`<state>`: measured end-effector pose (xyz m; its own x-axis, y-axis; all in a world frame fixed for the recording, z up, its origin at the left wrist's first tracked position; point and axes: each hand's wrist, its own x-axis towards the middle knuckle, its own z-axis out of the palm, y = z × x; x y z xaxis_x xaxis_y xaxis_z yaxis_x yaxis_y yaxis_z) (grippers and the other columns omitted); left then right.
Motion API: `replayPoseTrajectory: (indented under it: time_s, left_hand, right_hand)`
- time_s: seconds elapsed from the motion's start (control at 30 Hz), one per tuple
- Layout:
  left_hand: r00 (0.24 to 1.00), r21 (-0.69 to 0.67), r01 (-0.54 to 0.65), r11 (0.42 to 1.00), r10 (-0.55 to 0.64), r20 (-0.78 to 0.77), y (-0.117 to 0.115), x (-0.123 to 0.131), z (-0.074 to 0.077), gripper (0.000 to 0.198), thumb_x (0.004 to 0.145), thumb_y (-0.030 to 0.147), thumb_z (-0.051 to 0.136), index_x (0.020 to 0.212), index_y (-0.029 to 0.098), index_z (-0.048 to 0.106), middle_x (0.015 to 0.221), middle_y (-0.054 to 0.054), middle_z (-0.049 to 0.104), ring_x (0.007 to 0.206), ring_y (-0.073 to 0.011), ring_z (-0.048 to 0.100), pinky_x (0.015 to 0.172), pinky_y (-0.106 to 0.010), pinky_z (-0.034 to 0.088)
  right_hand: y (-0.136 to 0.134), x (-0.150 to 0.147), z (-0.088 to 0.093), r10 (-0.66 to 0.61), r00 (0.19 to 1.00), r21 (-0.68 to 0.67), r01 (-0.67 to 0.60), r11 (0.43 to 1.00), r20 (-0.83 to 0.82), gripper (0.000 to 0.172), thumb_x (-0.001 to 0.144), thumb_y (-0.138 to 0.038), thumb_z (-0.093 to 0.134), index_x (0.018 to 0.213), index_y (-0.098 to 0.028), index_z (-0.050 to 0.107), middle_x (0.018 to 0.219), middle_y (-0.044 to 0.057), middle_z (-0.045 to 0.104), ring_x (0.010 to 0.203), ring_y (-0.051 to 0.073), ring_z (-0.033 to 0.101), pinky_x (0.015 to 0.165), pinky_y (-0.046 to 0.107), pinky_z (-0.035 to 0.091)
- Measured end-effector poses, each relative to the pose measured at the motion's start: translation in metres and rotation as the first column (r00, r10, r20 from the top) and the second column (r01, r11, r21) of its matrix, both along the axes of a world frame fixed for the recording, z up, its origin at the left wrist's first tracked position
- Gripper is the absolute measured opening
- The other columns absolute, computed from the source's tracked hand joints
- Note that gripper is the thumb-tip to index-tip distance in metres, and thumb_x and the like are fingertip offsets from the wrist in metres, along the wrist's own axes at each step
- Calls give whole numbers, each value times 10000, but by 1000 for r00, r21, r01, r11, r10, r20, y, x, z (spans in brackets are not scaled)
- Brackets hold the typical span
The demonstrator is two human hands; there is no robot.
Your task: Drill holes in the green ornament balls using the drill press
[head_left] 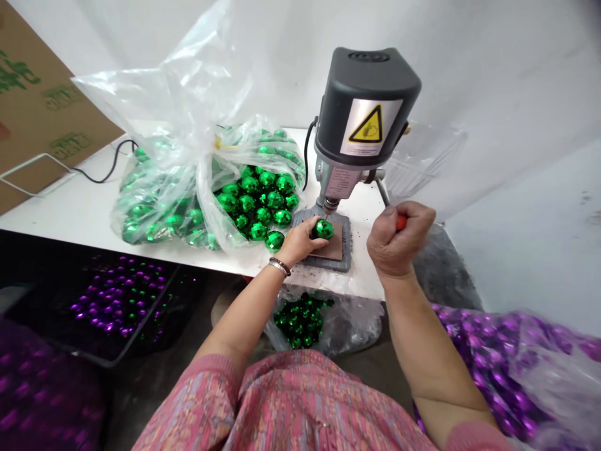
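Observation:
A small bench drill press stands on the white table. My left hand is closed round a shiny green faceted ball, held on the drill's base plate right under the bit. My right hand is wrapped round the red-tipped feed lever to the right of the drill. A clear plastic bag full of the same green balls lies open just left of the drill.
Below the table edge, a second plastic bag holds several green balls. A dark tray with purple balls sits lower left. Another bag of purple balls is at my right. Cardboard leans at the far left.

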<state>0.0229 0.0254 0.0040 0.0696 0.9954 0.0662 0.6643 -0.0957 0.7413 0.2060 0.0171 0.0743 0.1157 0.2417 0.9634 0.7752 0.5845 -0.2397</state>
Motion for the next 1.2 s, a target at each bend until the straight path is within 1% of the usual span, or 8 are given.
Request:
replayPoseTrajectory:
  time_s: [0.13,0.3,0.47,0.67,0.83,0.93,1.03,1.2]
  left_hand:
    - [999,9,3,1000,-3,36,1,1,-1,688,741,276,784,1395,207,582,1222,-59,719,1095,-252,672,984,-335,505]
    - [991,6,9,1000,-9,131,-6,0,-1,662,735,203,759,1370,180,573,1213,-67,712,1111,-244,666,996,-360,517]
    - [976,249,191,949,-212,59,-42,-24,-7,611,715,149,757,1306,206,611,1395,-121,601,1297,-248,569,1075,-388,481]
    - [917,325,-313,892,372,-140,-68,-64,-8,327,929,222,549,1240,156,626,1190,-159,687,1164,-258,639,1021,-413,513]
    - [887,113,-328,938,347,-307,-65,-62,-12,585,850,343,696,1363,126,518,1333,-222,603,1208,-362,607,973,-486,520]
    - [920,101,-350,931,362,-150,-61,-59,-16,555,793,266,730,1302,147,542,1345,-206,590,1233,-349,584,996,-474,504]
    - [873,-28,-414,910,406,272,-60,-60,-12,526,736,271,732,1224,194,549,1201,-124,648,1038,-259,662,894,-402,541]
    - [379,-330,-7,944,308,873,-66,-56,8,582,776,376,602,1336,292,467,955,-26,661,723,-149,657,612,-268,509]
  right_hand:
    - [1,-2,11,-10,1000,-14,10,1000,-26,129,944,-299,452,854,-210,479,717,-22,465,617,95,450,603,258,401]
    - [19,-5,68,27,991,-128,-44,991,-133,235,972,-326,430,774,-202,403,684,-50,393,622,64,399,649,253,371]
    - [27,-3,93,37,988,-249,-74,966,-152,254,944,-232,469,737,-223,322,661,-78,360,607,38,348,647,230,325]
    - [26,-2,84,57,987,-155,-81,985,-152,309,981,-379,430,730,-204,387,666,-73,380,617,40,356,662,256,317]
    - [27,-1,80,80,989,-126,-96,987,-127,428,979,-548,343,761,-191,435,691,-66,375,633,43,354,687,266,322]
    - [27,-1,77,88,989,-111,-102,989,-121,453,981,-566,324,771,-183,445,700,-62,387,641,39,367,674,252,332]
    - [28,0,73,103,988,-71,-112,991,-116,437,992,-540,332,776,-178,448,690,-63,385,622,31,357,636,228,331]
    - [27,-1,74,108,987,-94,-120,988,-122,286,1001,-369,398,778,-190,413,681,-65,377,610,32,353,627,214,333]
